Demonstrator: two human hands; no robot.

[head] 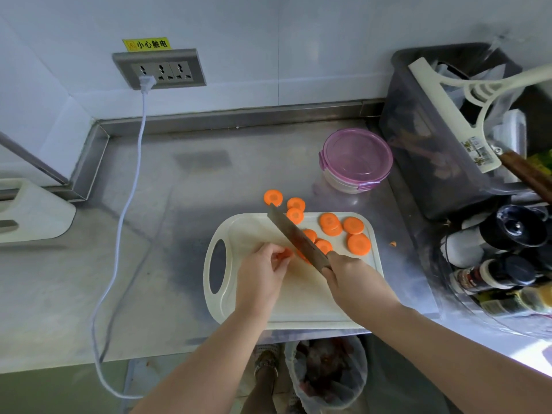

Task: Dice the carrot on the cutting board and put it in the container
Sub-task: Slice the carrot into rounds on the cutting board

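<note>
Where the stainless-steel counter (pixel 179 180) meets the wall at the far left, a white plastic stand (pixel 30 210) sits at the picture's edge. Just right of it, a white power cord (pixel 131 180) runs up across the counter to a grey three-outlet wall socket (pixel 159 68), with a yellow warning label (pixel 147 44) above it.

Toward the middle, a white plastic cutting board (pixel 298 303) with an oval handle hole at its left end lies near the counter's front edge. The left hand (pixel 261 274) rests on the board, its curled fingers pinching a short orange carrot stub (pixel 285 253). Just right of the stub, a broad steel knife (pixel 295 234) slants from beyond the board's far edge back to the right hand (pixel 352 279), which is wrapped tightly round the handle.

Round orange carrot slices (pixel 358 244) lie scattered over the board's far right corner. Two stray slices (pixel 273 197) rest on the bare counter just past the far edge. Behind them, apart from the board, stands a round clear container (pixel 357 159) with its purple clip lid on.

Further right, a small orange scrap (pixel 393 243) lies on the steel. Beyond it are a dark plastic crate (pixel 424 150) with a white squeegee (pixel 448 115) across it and a clear tray of dark-capped bottles (pixel 507 231).
</note>
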